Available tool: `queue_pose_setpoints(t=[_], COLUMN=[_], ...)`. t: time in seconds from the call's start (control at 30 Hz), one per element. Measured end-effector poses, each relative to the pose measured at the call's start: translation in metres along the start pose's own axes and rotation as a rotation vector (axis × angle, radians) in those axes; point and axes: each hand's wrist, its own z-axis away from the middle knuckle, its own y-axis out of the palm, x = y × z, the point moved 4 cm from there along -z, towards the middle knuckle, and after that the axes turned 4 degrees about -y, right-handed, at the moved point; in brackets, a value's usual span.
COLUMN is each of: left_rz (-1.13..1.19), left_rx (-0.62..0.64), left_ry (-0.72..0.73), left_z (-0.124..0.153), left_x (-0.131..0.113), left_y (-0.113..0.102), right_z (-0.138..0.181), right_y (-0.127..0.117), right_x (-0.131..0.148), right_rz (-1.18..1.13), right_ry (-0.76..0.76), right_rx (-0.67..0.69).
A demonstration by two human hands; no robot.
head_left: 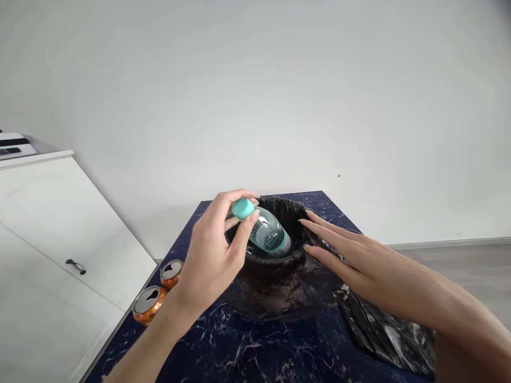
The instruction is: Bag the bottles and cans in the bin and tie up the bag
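Note:
A clear plastic bottle [268,230] with a turquoise cap leans inside a round bin [271,290] lined with a black plastic bag. My left hand [213,247] grips the bottle near its neck, thumb and fingers on either side just below the cap. The lower end of the bottle sinks into the bin, where its base is hidden. On the bin's right rim lies my right hand [343,247], fingers stretched out against the bag's folded edge and holding nothing. What else the bin holds is too dark to make out.
Two opened orange drink cans [148,306] stand at the left edge of the dark blue marbled table [247,351]. More black plastic bag [389,335] spreads over the right side. A white cabinet [51,255] stands to the left; a pale wall rises behind.

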Motion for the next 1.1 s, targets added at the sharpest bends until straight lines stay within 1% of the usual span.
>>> queue_pose_setpoints(t=[0.1,0.2,0.3,0.37,0.47,0.53,0.57,0.67,0.73,0.8,0.87,0.93,0.97,1.03,1.1], left_rz=[-0.071,-0.173,-0.219,-0.225,-0.205,-0.173,-0.156,-0.120,-0.126,-0.166,-0.253,-0.391,-0.465,-0.578,-0.629], left_rx=[0.122,0.221,0.262,0.266,0.215,0.120,0.052,-0.177,-0.296,-0.373,-0.426,-0.425,-0.399,-0.302,-0.191], left_ry=[-0.012,0.017,0.014,-0.009,-0.035,-0.054,-0.069,-0.133,-0.176,-0.213,-0.253,-0.307,-0.338,-0.419,-0.522], left_z=[0.001,0.003,0.007,0.010,0.017,0.022,0.025,0.036,0.046,0.059,0.073,0.088,0.096,0.113,0.134], left_x=[0.005,0.009,0.013,0.015,0.019,0.025,0.029,0.049,0.064,0.080,0.096,0.113,0.123,0.143,0.163], left_y=[0.011,0.016,0.014,0.009,-0.001,-0.011,-0.017,-0.037,-0.052,-0.069,-0.090,-0.109,-0.117,-0.128,-0.132], right_z=[0.001,0.001,0.001,0.001,0.002,0.002,0.002,0.003,0.003,0.002,0.000,-0.003,-0.004,-0.005,-0.006], right_y=[-0.002,-0.003,-0.003,-0.003,-0.003,-0.003,-0.003,-0.002,0.000,0.003,0.007,0.010,0.011,0.010,0.008], right_x=[0.000,0.000,0.000,-0.001,-0.002,-0.002,-0.002,-0.003,-0.003,-0.003,-0.003,-0.003,-0.002,0.000,0.005], right_rz=[-0.007,-0.023,-0.026,-0.021,-0.012,-0.005,-0.004,-0.001,0.003,0.017,0.035,0.051,0.056,0.062,0.068], right_ry=[0.005,-0.001,-0.005,-0.002,-0.023,-0.032,-0.030,-0.019,-0.043,-0.098,-0.165,-0.173,-0.153,-0.094,-0.067], right_rx=[0.021,0.035,0.039,0.043,0.041,0.033,0.035,0.032,0.013,-0.013,-0.045,-0.101,-0.138,-0.211,-0.270])
